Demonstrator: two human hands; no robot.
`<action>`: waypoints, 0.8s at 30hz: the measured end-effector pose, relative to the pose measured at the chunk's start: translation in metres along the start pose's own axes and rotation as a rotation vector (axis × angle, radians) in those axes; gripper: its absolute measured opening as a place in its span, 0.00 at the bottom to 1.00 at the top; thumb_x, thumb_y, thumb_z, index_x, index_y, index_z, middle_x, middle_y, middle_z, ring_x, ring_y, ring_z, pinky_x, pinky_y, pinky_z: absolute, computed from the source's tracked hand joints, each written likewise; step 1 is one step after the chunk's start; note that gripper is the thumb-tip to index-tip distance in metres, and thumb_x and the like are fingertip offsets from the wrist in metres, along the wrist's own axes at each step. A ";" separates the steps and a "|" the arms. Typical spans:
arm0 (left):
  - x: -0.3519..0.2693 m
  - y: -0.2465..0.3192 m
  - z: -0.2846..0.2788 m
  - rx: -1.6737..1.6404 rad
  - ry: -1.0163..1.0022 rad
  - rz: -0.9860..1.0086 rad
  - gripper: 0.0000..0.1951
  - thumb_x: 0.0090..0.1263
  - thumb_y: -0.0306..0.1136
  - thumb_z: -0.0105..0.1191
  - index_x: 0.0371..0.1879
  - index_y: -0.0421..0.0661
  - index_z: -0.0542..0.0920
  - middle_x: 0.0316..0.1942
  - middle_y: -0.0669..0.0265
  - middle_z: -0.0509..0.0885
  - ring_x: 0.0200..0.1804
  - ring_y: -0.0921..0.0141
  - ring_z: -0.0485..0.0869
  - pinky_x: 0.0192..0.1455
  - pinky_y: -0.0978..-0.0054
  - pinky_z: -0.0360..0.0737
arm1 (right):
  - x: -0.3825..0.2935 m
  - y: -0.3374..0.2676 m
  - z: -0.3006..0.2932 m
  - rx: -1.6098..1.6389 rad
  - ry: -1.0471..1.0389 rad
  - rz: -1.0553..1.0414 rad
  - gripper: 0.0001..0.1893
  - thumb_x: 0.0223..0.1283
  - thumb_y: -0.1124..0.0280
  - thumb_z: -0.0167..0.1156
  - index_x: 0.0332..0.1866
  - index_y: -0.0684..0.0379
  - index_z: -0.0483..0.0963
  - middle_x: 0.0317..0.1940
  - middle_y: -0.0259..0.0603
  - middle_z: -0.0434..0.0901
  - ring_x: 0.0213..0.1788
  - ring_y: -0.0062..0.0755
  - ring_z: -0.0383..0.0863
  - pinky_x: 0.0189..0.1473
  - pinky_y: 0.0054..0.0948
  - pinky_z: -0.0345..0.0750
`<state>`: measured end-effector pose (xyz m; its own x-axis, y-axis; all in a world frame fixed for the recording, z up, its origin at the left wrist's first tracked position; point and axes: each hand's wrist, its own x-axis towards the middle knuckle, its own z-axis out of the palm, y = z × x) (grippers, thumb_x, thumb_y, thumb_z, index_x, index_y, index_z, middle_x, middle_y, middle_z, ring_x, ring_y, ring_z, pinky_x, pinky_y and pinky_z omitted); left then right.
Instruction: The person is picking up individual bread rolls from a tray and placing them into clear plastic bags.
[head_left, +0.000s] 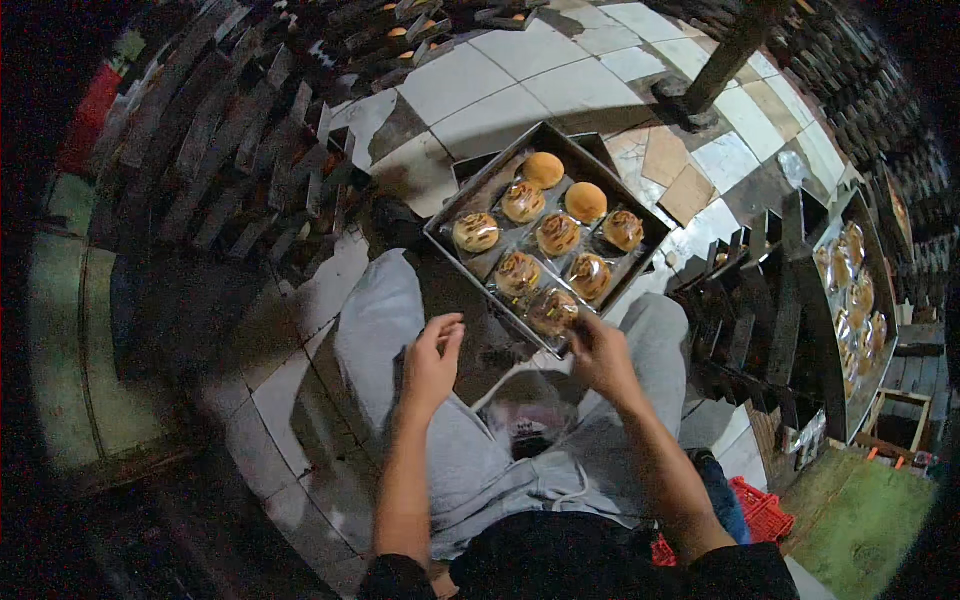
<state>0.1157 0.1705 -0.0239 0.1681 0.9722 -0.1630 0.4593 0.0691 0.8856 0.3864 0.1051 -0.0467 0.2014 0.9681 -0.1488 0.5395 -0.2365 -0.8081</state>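
A dark metal tray (480, 289) stands in front of my knees with several round buns in it. Most are wrapped in clear plastic and bear brown streaks; two plain golden buns (586, 202) near the far side look unwrapped. My right hand (602, 352) is at the tray's near corner, its fingers at a wrapped bun (553, 312); whether they grip it is hidden. Left of that corner, my left hand (435, 360) is raised over my lap, fingers curled, with nothing visible in it. A clear plastic bag (529, 409) lies between my thighs.
Stacks of dark trays rise at the left (225, 150) and right. The right stack's top tray (829, 337) holds several wrapped buns. A post (724, 67) stands on the tiled floor (487, 97) beyond. A red plastic crate (757, 510) is at the lower right, beside a green surface (862, 517).
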 end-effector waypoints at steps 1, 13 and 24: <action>0.004 -0.011 0.002 -0.002 0.003 -0.008 0.14 0.75 0.33 0.58 0.55 0.41 0.82 0.46 0.48 0.88 0.49 0.52 0.87 0.53 0.58 0.82 | 0.009 0.006 0.006 0.017 -0.004 -0.008 0.15 0.64 0.76 0.63 0.55 0.63 0.78 0.43 0.59 0.85 0.44 0.60 0.86 0.46 0.41 0.81; 0.008 -0.021 0.046 0.534 -0.338 0.131 0.22 0.69 0.35 0.63 0.61 0.42 0.77 0.52 0.50 0.86 0.63 0.51 0.79 0.67 0.50 0.71 | 0.039 0.070 0.142 -1.042 -0.180 -0.259 0.13 0.60 0.68 0.60 0.49 0.58 0.79 0.40 0.42 0.84 0.48 0.45 0.85 0.50 0.47 0.80; -0.020 0.008 0.026 0.137 -0.212 0.179 0.07 0.66 0.35 0.67 0.39 0.49 0.87 0.37 0.66 0.90 0.46 0.63 0.81 0.66 0.62 0.64 | -0.004 -0.018 -0.017 0.277 -0.174 -0.147 0.13 0.54 0.79 0.70 0.46 0.66 0.81 0.38 0.49 0.84 0.40 0.36 0.85 0.42 0.33 0.80</action>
<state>0.1388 0.1458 -0.0244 0.4290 0.8966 -0.1096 0.5165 -0.1440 0.8441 0.3895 0.1038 -0.0215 -0.0170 0.9954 -0.0946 0.3058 -0.0849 -0.9483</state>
